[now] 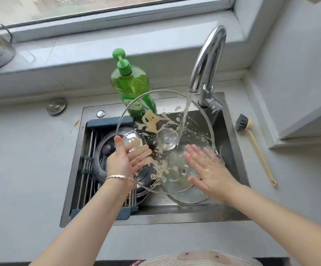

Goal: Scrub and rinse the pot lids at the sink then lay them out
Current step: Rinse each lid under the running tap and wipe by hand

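clearly slick with suds and breakable, the wide glass lid point(163, 120) tilts over the sink point(175, 214) under the running tap point(207, 54). the left hand point(125, 160) pinches its left rim, thumb on top, while the right hand point(207, 167) lies flat and open on the glass. the rim seems the surest hold.

Two bare forearms come in from the near edge, uncovered from that edge to the wrists, ending in the left hand point(129, 157) and the right hand point(208, 167). A slim, flat-linked chain bracelet point(120, 177) of pale pinkish metal circles the left wrist. A small shiny ring point(131, 150) glints on a finger of the left hand. At the near edge, a pale, finely striped garment point(167, 261) shows, with a tan patch point(200, 256) bearing two small dark dots.
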`<act>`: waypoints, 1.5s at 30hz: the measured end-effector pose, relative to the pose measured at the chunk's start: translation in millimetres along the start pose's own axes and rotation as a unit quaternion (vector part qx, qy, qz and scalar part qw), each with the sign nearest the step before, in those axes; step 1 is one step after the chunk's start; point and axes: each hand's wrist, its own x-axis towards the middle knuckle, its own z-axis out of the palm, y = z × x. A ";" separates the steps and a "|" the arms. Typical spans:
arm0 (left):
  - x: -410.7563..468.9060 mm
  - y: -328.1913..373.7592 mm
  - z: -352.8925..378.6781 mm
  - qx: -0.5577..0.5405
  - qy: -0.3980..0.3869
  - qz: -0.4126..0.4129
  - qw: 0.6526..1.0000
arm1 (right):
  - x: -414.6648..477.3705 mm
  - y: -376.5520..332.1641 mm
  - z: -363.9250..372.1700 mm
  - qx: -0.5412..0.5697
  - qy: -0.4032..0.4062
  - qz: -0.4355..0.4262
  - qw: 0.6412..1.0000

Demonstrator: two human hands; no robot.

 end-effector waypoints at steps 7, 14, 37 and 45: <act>3.2 -26.0 -3.4 -0.014 -0.013 -0.123 0.992 | -8.2 13.7 -12.1 0.557 0.084 0.396 0.725; 15.5 -57.8 15.8 0.101 -0.041 -0.218 0.970 | -22.8 31.1 -33.6 0.729 0.085 0.430 0.525; -33.6 -45.8 49.9 0.297 -0.238 0.191 0.905 | 42.8 -43.2 -103.0 0.445 0.119 0.306 0.833; -15.7 4.3 40.7 -0.020 -0.245 -0.012 0.969 | 54.7 -65.7 -45.0 0.261 0.111 0.066 0.957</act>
